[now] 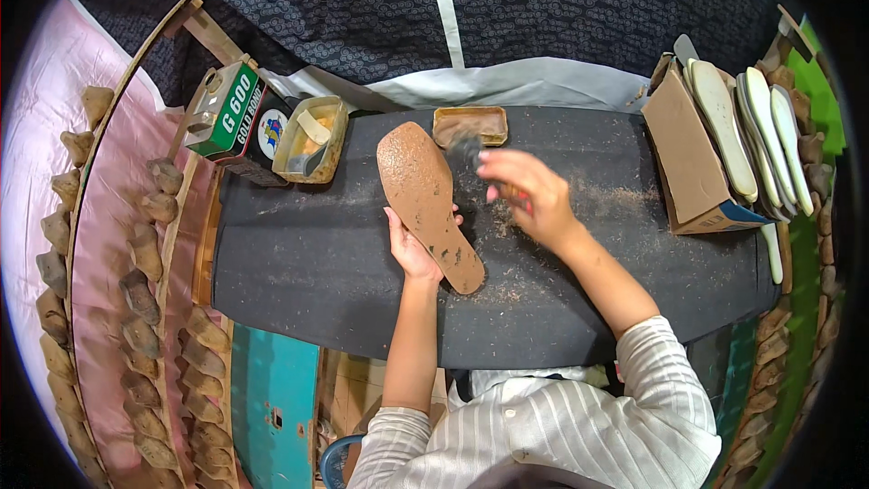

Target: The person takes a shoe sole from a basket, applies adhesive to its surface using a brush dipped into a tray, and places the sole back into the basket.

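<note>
Over the middle of the table, my left hand [415, 249] grips a brown shoe sole [417, 183] by its side near the narrow end. The wide end of the sole points away from me; its face looks wet and glossy there, with dark specks lower down. To the right of it, my right hand [529, 195] is closed round a small brush [467, 152] with a dark, motion-blurred head; a bit of red shows between the fingers. The brush is just off the sole's edge, in front of a shallow rectangular tray [491, 124].
Scraps litter the black-covered table [308, 258]. At the back left stand a green-and-black can [237, 119] and a yellowish tub [328, 156] holding tools. A cardboard box [688, 158] of pale soles [722, 122] is at right. Shoe lasts [140, 294] line racks on both sides.
</note>
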`<state>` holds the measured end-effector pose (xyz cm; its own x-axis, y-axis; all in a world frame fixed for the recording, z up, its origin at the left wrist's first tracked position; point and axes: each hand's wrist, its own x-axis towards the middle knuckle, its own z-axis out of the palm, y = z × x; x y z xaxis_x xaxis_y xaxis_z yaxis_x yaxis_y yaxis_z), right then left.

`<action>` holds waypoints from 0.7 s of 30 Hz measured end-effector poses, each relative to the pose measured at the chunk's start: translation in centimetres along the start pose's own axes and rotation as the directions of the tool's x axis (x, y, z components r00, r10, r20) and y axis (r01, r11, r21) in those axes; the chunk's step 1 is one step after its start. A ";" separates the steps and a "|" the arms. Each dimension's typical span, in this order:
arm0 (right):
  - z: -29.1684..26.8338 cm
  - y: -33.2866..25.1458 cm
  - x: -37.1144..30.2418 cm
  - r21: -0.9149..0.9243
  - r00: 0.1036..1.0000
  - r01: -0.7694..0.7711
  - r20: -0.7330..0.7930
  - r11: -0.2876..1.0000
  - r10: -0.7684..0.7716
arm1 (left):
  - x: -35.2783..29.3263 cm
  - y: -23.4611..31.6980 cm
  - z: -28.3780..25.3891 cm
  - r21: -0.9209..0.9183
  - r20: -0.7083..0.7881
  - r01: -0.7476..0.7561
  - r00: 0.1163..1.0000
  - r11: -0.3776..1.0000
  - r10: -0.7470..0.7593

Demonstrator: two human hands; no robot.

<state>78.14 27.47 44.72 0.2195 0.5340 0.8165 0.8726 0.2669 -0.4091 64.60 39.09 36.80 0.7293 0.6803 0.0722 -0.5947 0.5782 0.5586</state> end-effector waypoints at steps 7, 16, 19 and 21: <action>1.3 -3.5 -1.8 0.192 0.957 0.239 0.117 0.952 -0.264 | -0.6 -0.3 2.0 -0.059 -0.131 0.025 0.991 0.998 -0.033; 0.2 -4.9 -4.9 0.264 0.957 0.147 0.207 0.953 -0.205 | -0.4 0.0 0.6 -0.035 -0.055 0.049 0.997 0.998 -0.051; -0.3 -5.0 -4.7 0.301 0.964 0.082 0.217 0.950 -0.152 | -0.2 -0.1 0.7 -0.017 -0.077 0.024 0.997 1.000 -0.026; -0.4 -4.9 -4.2 0.282 0.977 0.107 0.147 0.953 -0.153 | -0.5 -0.3 0.6 -0.033 -0.065 0.051 0.996 0.998 -0.053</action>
<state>73.08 23.61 43.46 0.0164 0.5988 0.8007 0.7322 0.5382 -0.4175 64.63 38.30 37.09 0.7364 0.6765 -0.0114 -0.5675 0.6268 0.5339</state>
